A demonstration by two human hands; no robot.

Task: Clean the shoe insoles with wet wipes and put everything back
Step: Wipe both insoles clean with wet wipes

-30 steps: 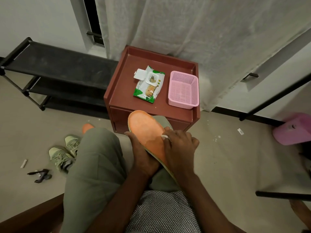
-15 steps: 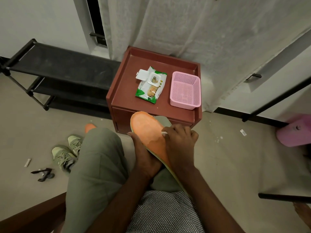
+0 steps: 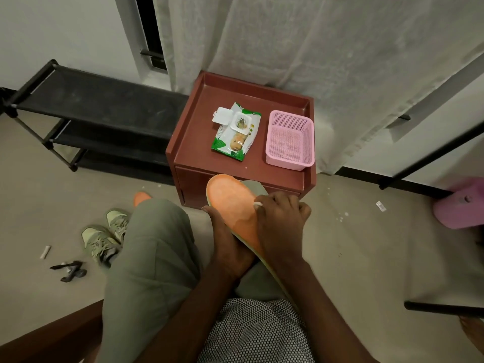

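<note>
- Right now your right hand (image 3: 281, 214) has fingers curled down on a white wet wipe (image 3: 258, 204), pressing it onto the orange insole (image 3: 230, 203); only a small bit of the wipe shows at the fingertips.
- Your left hand (image 3: 226, 244) grips the insole from below at its left edge, thumb along the rim, over your lap.
- Insole is tilted, toe end up toward the cabinet, heel end hidden under your right forearm; a darker wet patch shows near your right hand.
- Second insole (image 3: 141, 198): only an orange tip shows on the floor behind your left knee.
- Pair of green sneakers (image 3: 104, 238) on the floor, left of your knee.
- Brown cabinet (image 3: 193, 142) just ahead of your knees; on top, the wipes pack (image 3: 235, 132) with its lid flipped open, and a pink basket (image 3: 289, 140) just beside it on the right, apart.
- Black shoe rack (image 3: 86, 108) left of the cabinet, against the wall.
- Small dark object and a white scrap on the floor far left, can't tell what.
</note>
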